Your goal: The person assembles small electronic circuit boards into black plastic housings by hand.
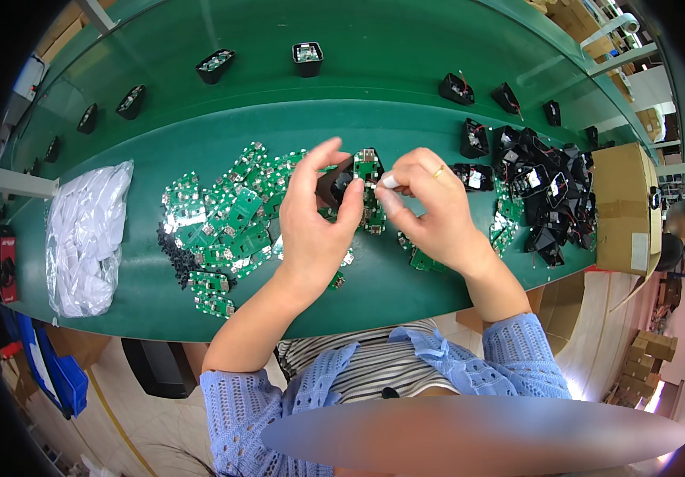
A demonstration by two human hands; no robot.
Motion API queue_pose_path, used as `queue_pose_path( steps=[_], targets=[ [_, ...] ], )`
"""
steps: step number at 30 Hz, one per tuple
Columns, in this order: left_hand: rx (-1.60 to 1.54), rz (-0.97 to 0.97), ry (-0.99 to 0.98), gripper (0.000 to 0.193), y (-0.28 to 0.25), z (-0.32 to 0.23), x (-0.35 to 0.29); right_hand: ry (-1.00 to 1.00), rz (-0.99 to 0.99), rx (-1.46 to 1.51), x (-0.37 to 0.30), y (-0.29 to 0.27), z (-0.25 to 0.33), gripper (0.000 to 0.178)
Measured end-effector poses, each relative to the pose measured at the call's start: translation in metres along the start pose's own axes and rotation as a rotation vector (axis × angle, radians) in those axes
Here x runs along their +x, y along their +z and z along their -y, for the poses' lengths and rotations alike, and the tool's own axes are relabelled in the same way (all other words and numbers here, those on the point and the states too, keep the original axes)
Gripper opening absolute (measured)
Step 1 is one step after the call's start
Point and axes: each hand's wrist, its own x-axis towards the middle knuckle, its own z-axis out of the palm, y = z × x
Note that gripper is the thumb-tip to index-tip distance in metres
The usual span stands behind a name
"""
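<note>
My left hand (pixel 314 230) is closed around a small black plastic housing (pixel 340 187), gripped between thumb and fingers above the middle of the bench. A green circuit board (pixel 367 162) with a metal socket stands at the housing's right side, by my left thumb. My right hand (pixel 442 211) pinches thumb and forefinger together at the board's right edge; what lies between them is too small to make out. One of its fingertips wears a white cover. Another board with metal sockets (pixel 373 216) shows just below, between the hands.
Loose green circuit boards (pixel 235 211) are heaped left of my hands, beside small black parts (pixel 175 250). A clear bag of white pieces (pixel 88 238) lies at far left. Wired black housings (pixel 545 191) pile up at right, against a cardboard box (pixel 624 211). Filled housings (pixel 307 60) line the back.
</note>
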Motion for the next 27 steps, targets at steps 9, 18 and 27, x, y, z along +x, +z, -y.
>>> queue_pose_path(
  steps=[9, 18, 27],
  targets=[
    [0.074, -0.081, 0.24, 0.028, 0.0024, 0.0044, 0.0016, -0.074, -0.063, -0.158, -0.0022, 0.0012, 0.0038, 0.017],
    [0.113, -0.141, 0.403, 0.03, 0.0036, 0.0069, 0.0019, -0.102, -0.08, -0.144, -0.0002, 0.0026, 0.0037, 0.018],
    [0.263, -0.16, 0.512, 0.031, 0.0019, 0.0023, 0.0018, -0.082, -0.096, -0.152, -0.0012, 0.005, 0.0073, 0.019]
  ],
)
